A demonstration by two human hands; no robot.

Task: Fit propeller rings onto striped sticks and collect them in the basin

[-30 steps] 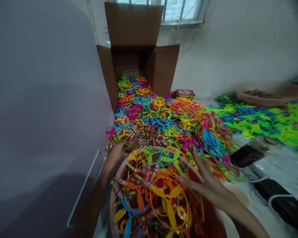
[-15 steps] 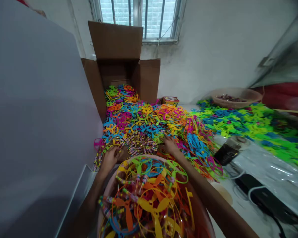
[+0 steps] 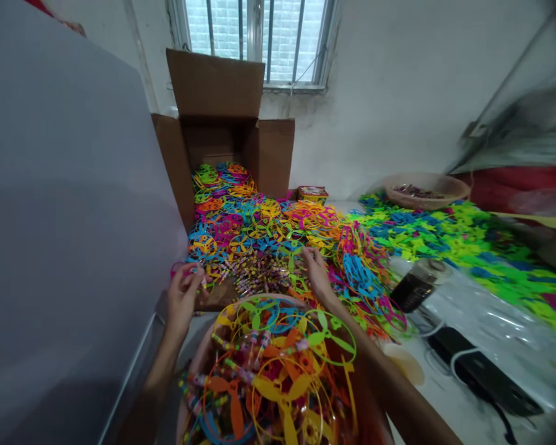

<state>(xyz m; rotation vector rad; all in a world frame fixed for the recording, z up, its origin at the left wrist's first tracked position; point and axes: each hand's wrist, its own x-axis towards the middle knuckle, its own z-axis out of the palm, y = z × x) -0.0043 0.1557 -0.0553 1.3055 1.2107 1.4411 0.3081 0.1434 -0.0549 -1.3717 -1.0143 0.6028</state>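
Between the fingertips of my left hand (image 3: 183, 292) is a small striped stick (image 3: 204, 282), too small to make out in full. My right hand (image 3: 315, 271) has its fingers closed at the edge of a green propeller ring (image 3: 290, 254), over the pile. Between the two hands lies a heap of small striped sticks (image 3: 259, 272). Close to me stands a pink tub (image 3: 197, 352), filled with propeller rings, such as a yellow one (image 3: 285, 395), and striped sticks. Bright propeller rings (image 3: 269, 210) lie heaped behind the sticks.
A cardboard box (image 3: 215, 83) spills rings at the back. Green and blue plastic pieces (image 3: 426, 235) cover the right side, with a shallow bowl (image 3: 426, 201) behind them. A dark bottle (image 3: 417, 285), a black power strip (image 3: 486, 371) and a grey panel (image 3: 74, 216) flank me.
My left hand has moved left and slightly up from the heap, a small stick now showing in its fingers. My right hand stays over the pile, with a green ring at its fingers.
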